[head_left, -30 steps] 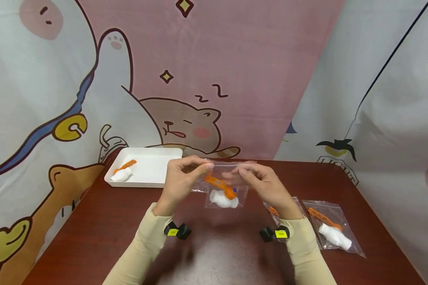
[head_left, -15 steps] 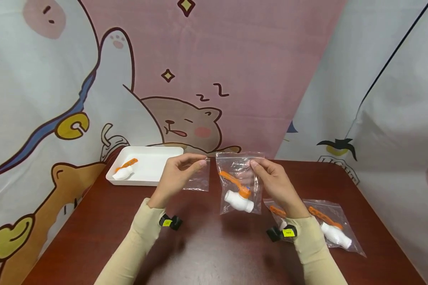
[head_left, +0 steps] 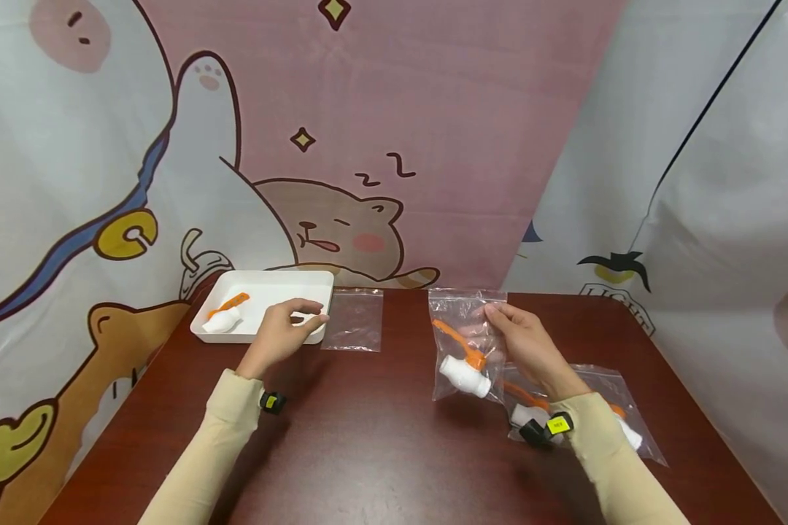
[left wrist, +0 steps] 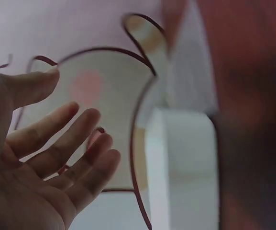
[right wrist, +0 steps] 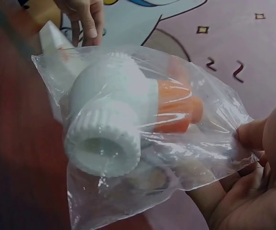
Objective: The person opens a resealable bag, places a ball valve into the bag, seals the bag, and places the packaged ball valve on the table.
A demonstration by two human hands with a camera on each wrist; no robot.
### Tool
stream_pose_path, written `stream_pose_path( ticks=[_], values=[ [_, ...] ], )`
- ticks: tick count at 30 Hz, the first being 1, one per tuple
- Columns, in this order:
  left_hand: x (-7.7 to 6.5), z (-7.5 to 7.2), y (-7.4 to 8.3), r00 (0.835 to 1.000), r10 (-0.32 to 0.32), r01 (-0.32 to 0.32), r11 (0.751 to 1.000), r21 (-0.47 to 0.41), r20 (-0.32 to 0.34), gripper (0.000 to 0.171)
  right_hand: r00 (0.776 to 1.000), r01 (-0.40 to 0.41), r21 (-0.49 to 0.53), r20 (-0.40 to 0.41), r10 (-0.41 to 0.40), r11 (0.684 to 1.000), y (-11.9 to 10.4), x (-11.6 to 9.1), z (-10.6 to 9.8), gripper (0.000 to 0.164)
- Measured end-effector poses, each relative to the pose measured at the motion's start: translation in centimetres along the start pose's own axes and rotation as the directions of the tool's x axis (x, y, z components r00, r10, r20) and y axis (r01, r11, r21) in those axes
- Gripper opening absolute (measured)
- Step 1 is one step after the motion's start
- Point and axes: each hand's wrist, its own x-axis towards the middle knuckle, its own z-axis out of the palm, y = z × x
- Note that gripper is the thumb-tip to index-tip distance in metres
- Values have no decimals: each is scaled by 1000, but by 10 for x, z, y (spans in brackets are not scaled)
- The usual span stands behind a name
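A clear zip bag hangs from my right hand, pinched between thumb and fingers at its right side. Inside it lies a white plastic ball valve with an orange handle. My left hand holds nothing; its fingers are loosely bent and apart in the left wrist view. It hovers over the front right part of a white tray. Another ball valve with an orange handle sits at the tray's left end.
Beside the tray's right end lies a flat clear zip bag with no valve in it. At the right of the brown table, bagged valves lie partly hidden behind my right forearm. A printed cloth hangs behind the table.
Both hands held the bag's top edge at first. My left hand has let go and moved left to the tray. My right hand has carried the bagged valve to the right.
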Motion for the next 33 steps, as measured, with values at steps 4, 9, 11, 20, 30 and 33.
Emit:
stream_pose_path(
  ticks=[4, 9, 11, 20, 30, 33],
  values=[
    [-2, 2, -19, 999, 1, -7, 989, 146, 38, 30, 998, -65, -37, -2, 65, 997, 10, 0, -4, 39],
    [-5, 5, -29, 997, -21, 5, 974, 225, 68, 22, 991, -126, 60, 42, 124, 990, 27, -2, -2, 32],
    [-5, 7, -31, 997, -15, -4, 971, 240, 76, 16, 988, -147, 83, 59, 142, 986, 36, -3, -2, 29],
    [0, 13, -35, 998, 6, -33, 916, 401, 67, 6, 971, -226, 57, 95, 220, 973, 58, -9, 7, 30],
    [-1, 15, -35, 1000, 1, -15, 904, 427, 32, 6, 964, -256, -34, 66, 257, 966, 63, -7, 12, 34],
    [-1, 16, -35, 999, -6, -8, 901, 433, 32, 6, 967, -244, -116, 45, 250, 963, 62, -6, 11, 36]
  ],
)
